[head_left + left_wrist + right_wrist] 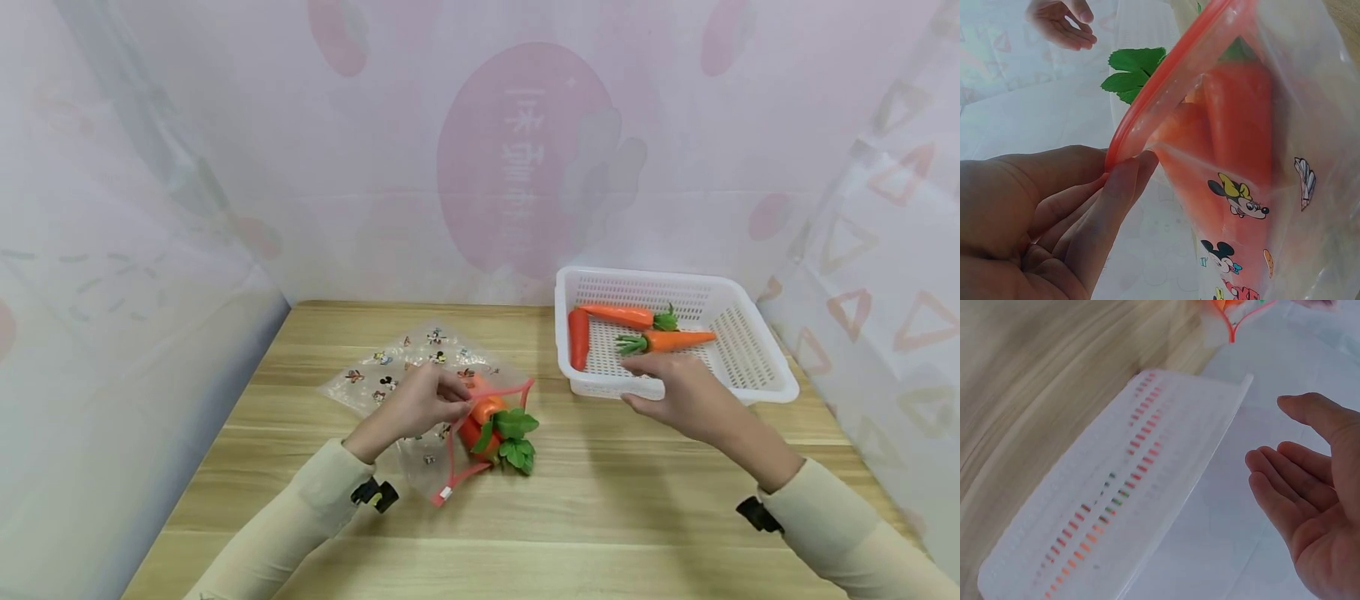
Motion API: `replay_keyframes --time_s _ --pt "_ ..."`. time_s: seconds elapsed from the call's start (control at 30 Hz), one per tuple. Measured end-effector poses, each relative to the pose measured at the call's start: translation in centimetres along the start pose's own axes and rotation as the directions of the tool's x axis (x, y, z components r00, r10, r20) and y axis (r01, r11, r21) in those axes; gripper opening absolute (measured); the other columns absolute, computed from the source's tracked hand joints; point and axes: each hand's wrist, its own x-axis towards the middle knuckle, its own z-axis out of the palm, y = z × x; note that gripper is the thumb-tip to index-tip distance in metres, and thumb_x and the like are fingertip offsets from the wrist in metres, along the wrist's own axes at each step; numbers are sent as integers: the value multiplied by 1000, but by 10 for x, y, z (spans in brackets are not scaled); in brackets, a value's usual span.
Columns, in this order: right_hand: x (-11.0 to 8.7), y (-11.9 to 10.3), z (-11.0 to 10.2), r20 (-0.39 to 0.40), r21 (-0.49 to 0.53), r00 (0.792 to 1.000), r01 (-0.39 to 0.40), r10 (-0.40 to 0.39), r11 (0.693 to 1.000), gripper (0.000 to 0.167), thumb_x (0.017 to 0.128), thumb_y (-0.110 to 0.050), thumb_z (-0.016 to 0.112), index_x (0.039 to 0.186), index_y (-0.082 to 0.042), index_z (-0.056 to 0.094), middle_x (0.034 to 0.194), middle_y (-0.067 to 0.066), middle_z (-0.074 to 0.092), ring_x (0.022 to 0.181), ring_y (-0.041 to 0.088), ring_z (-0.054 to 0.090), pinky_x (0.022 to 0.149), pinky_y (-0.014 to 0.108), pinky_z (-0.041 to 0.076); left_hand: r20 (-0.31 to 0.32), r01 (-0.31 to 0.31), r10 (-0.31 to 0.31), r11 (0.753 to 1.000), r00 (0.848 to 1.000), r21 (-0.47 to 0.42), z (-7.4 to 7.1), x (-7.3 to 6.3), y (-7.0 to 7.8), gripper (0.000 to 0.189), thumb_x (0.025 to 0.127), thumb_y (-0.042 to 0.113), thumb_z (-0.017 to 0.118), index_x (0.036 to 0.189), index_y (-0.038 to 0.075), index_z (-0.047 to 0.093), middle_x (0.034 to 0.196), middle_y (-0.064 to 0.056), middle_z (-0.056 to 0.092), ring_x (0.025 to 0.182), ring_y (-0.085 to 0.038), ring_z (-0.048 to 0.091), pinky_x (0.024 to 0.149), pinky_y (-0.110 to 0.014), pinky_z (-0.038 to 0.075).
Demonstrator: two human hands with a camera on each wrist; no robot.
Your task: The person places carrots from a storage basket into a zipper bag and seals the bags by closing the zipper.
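My left hand [431,400] pinches the red zip edge of a clear cartoon-print zip bag [375,367] between thumb and fingers. Inside the bag lie carrots [489,408] and a red pepper-like vegetable [1241,112]; green leaves [517,429] stick out of its mouth. My right hand [678,392] hovers at the near rim of a white basket [757,387], thumb and fingers apart, holding nothing. In the basket are a carrot [678,339] with a green top, another carrot [618,314] behind it, and a red vegetable [578,337] along the left wall.
Both the bag and the basket rest on a wooden table [525,517]. A pale printed sheet [375,167] rises behind the table and along both sides. The basket stands at the back right, near the sheet.
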Motion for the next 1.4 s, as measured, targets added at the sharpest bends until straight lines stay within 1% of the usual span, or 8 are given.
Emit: replay_keyframes --time_s 0.13,0.3,0.43,0.63,0.83,1.0,1.17,1.4 --pt "-4 13 -7 14 -8 1000 -27 27 1000 39 79 -10 92 115 0 79 104 12 81 89 28 78 75 45 65 -1 6 -6 1000 1000 5 0 0 0 9 94 7 79 100 1 82 91 -7 82 75 -11 74 67 -26 63" --pt "-4 33 -19 51 -37 997 -55 57 998 33 81 -11 91 112 -3 79 104 10 81 91 27 77 78 46 64 -10 5 -5 1000 1000 18 0 1 -1 8 94 7 79 99 2 82 91 -6 82 75 -11 74 67 -26 62" --pt "-1 50 -31 104 -58 991 -83 89 995 34 84 -11 89 114 -2 78 106 14 81 95 31 78 81 50 64 -10 0 0 1000 1000 11 0 1 -2 7 94 7 79 98 2 82 90 -6 82 74 -11 74 66 -26 62" --pt "9 77 -43 188 -85 975 -104 119 991 33 85 -13 89 112 1 78 105 15 81 91 31 77 81 50 64 -8 -10 10 1000 1000 1 1 1 -2 8 94 7 79 98 1 82 89 -8 82 73 -11 75 65 -25 62" --pt "24 100 -55 283 -104 946 -133 157 986 34 85 -9 86 114 8 75 105 23 79 94 37 77 83 53 63 -10 -11 12 1000 1000 8 0 1 -2 8 94 6 79 98 1 82 90 -8 82 74 -11 75 65 -24 62" --pt "39 118 -62 352 -125 911 -181 214 976 35 86 -8 84 114 10 73 106 25 77 96 38 76 87 55 62 -12 -3 3 1000 1000 -3 -1 1 -2 8 94 6 79 99 1 82 91 -9 82 75 -12 76 66 -25 63" --pt "50 131 -63 402 -138 875 -232 269 963 37 86 -9 86 116 10 72 110 27 76 99 39 75 89 55 62 -10 -1 1 1000 1000 -9 -1 1 -2 8 94 6 79 99 1 82 91 -9 82 76 -13 76 66 -25 63" --pt "58 152 -59 472 -186 828 -241 302 952 37 87 -9 85 117 10 71 109 22 76 99 36 73 88 54 62 -18 -9 9 1000 1000 -4 -1 0 -2 8 94 6 79 98 0 82 90 -8 82 76 -12 75 67 -24 62"
